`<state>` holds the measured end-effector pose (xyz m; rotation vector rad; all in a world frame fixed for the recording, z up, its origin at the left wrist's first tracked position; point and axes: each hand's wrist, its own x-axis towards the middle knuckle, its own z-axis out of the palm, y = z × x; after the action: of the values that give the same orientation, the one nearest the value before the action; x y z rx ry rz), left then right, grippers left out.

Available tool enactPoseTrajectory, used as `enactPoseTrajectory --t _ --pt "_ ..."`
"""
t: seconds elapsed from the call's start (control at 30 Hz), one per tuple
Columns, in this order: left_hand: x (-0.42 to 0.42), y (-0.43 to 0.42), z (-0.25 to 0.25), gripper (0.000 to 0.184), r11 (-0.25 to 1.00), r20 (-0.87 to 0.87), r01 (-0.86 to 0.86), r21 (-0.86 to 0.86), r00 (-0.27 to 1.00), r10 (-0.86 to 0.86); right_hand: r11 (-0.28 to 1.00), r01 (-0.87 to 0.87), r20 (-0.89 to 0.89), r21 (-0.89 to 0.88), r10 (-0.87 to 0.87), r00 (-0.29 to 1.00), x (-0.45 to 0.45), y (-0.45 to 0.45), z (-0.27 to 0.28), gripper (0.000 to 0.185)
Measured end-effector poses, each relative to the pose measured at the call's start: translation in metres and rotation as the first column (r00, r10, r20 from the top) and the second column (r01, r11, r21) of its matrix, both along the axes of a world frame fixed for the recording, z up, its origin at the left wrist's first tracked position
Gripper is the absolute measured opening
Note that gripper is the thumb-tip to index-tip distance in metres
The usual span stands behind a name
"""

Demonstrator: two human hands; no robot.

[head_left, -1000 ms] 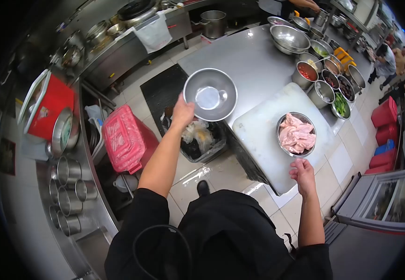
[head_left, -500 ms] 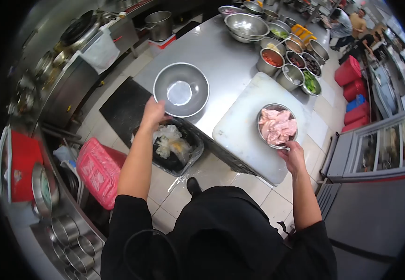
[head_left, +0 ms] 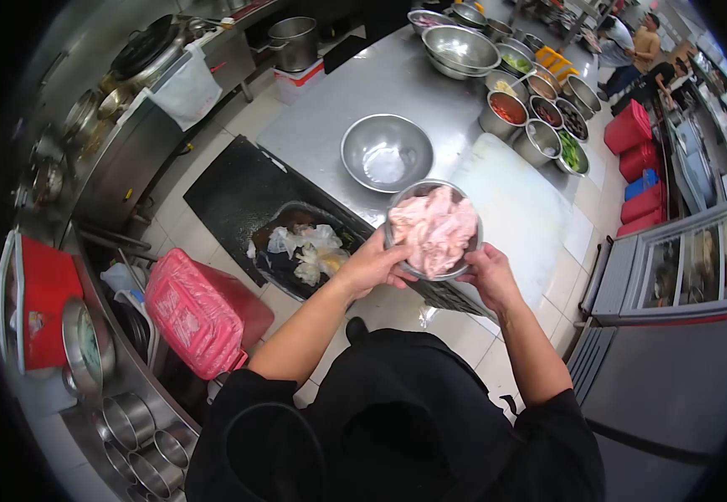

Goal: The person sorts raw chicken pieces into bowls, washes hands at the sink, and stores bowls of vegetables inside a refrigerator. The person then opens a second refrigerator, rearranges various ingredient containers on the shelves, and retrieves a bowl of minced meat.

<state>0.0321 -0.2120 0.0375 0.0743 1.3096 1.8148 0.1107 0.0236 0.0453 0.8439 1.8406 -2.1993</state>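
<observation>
A metal bowl heaped with pale pink raw meat is held up between both hands, in front of the steel table's near edge. My left hand grips its left rim, thumb on top and fingers beneath. On the bowl's lower right rim, my right hand pinches with thumb and fingers. Just behind it, an empty metal bowl rests on the steel table, touched by neither hand. To the right lies a white cutting board, partly hidden by the meat bowl.
Metal containers of chopped food crowd the table's back right. A black bin with plastic bags and a lidded red tub stand at the left. A glass-door fridge is on the right. People are in the far right background.
The empty bowl has left my left hand and now sits on the table. The meat bowl has been lifted off the board and moved left, with both hands now on it.
</observation>
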Motion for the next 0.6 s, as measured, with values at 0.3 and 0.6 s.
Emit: enactPoseTrajectory --t 0.3,0.6 --pt "0.001 -0.108 0.025 0.058 0.856 -0.1 -0.509 -0.092 0.86 0.501 0.606 -0.232 -0.206 0.761 0.564 0.8 -0.092 -0.085 0.033 0.024" --pt "-0.031 -0.138 0.03 0.059 0.822 -0.19 -0.558 -0.112 0.824 0.533 -0.125 0.034 0.123 0.992 0.991 0.055 -0.173 -0.167 0.065 0.041"
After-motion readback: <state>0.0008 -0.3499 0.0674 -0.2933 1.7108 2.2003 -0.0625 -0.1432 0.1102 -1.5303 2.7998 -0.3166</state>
